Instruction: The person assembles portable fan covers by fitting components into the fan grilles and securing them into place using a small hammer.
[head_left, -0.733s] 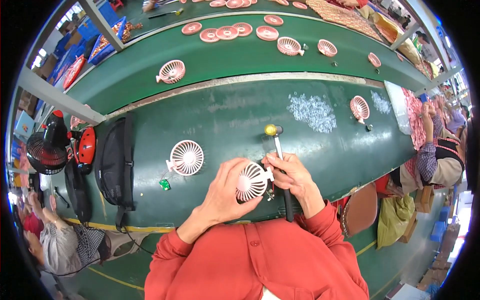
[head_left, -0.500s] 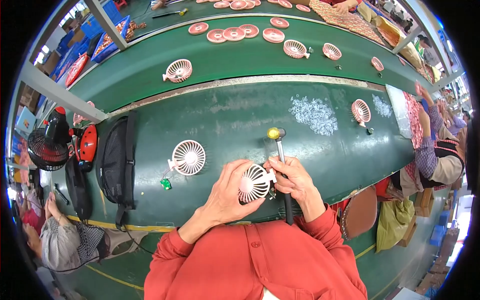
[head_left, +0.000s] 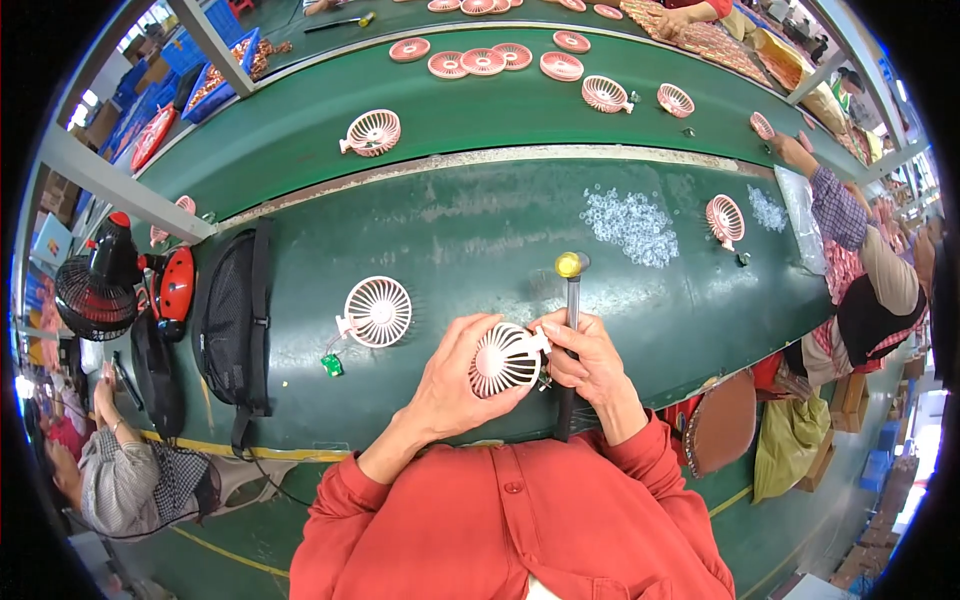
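Note:
Close to my chest, my left hand (head_left: 455,375) is wrapped round a pale pink fan housing (head_left: 500,362) with a slotted round cage. The fingers of my right hand (head_left: 592,362) close on the short neck at the cage's right side. A hammer (head_left: 573,300) with a yellow-tipped head also lies in my right hand, head pointing away and black handle toward my body. A small part hangs under the neck, mostly hidden. To the left on the table lies another fan housing (head_left: 378,311), wired to a small green circuit board (head_left: 332,365).
A pile of small clear pieces (head_left: 630,226) lies beyond my right hand, with a fan housing (head_left: 725,220) farther right. A black bag (head_left: 235,320) and a desk fan (head_left: 100,285) stand left. Fan parts (head_left: 483,62) ride a green belt (head_left: 300,125). Co-workers sit on both sides.
Parts on the belt have shifted right. The fan housing in my hands has turned slightly, and the hammer's head has swung a little right. The co-worker at right now reaches toward the belt.

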